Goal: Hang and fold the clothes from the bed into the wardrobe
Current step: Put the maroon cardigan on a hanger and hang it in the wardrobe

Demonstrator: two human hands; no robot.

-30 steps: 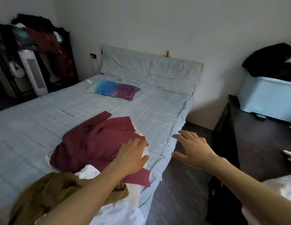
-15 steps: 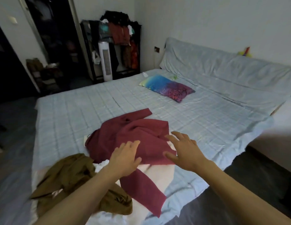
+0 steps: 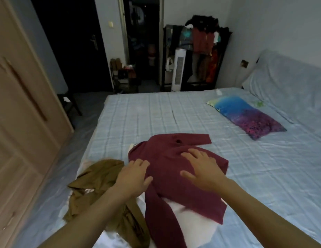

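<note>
On the blue checked bed (image 3: 174, 111), a maroon top (image 3: 174, 176) lies crumpled at lower centre. Right hand (image 3: 203, 169) and left hand (image 3: 133, 178) hover, fingers spread, apparently about to grasp it; lifting needs a pinch.

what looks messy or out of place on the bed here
The maroon top lies rumpled, one sleeve trailing toward the bed's near edge. The brown garment is bunched beside it, at that edge. Nothing looks spilled or damaged.

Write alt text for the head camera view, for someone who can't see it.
Two open hands, left hand and right hand, reach onto a maroon top lying on a blue checked bed, beside a brown garment.
</note>
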